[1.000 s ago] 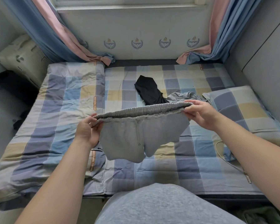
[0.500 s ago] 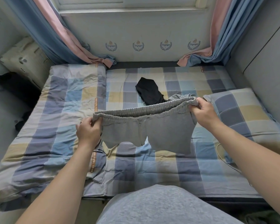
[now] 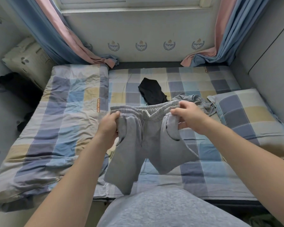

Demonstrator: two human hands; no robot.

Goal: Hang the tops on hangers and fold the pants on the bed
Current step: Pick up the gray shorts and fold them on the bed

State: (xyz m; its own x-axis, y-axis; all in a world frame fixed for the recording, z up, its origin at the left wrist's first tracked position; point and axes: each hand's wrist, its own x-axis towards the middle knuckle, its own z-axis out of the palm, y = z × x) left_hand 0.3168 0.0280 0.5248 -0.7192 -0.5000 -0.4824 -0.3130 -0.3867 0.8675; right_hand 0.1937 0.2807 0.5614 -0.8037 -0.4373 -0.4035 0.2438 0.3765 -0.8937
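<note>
My left hand [image 3: 109, 124] has its fingers curled into the left side of the light grey sweat shorts [image 3: 147, 145], gripping a bunch of cloth just under the waist. My right hand [image 3: 189, 115] is doing the same on the other side, fingers hooked over the top edge and thumb tucked beneath, pinching the fabric. Between the two hands the ribbed elastic waistband [image 3: 143, 110] runs left to right, sagging a little in the middle, with a white drawstring [image 3: 146, 113] showing at its centre. The waist is the far end, and the two short legs hang down and point back toward me, so the long axis runs away from me. The left leg falls lower than the right, a dark-edged pocket slit [image 3: 172, 133] shows on the right side, and the cloth is soft and creased. The shorts are held over the near middle of the bed's blue, grey and yellow checked sheet [image 3: 203, 169]; I cannot tell whether the hems touch it. Just beyond the waistband lies a black folded garment [image 3: 152, 93], and beside it a crumpled grey-blue garment [image 3: 195, 99]. A matching checked pillow [image 3: 246, 115] sits to the right, and a rumpled checked quilt [image 3: 64, 120] covers the left.
</note>
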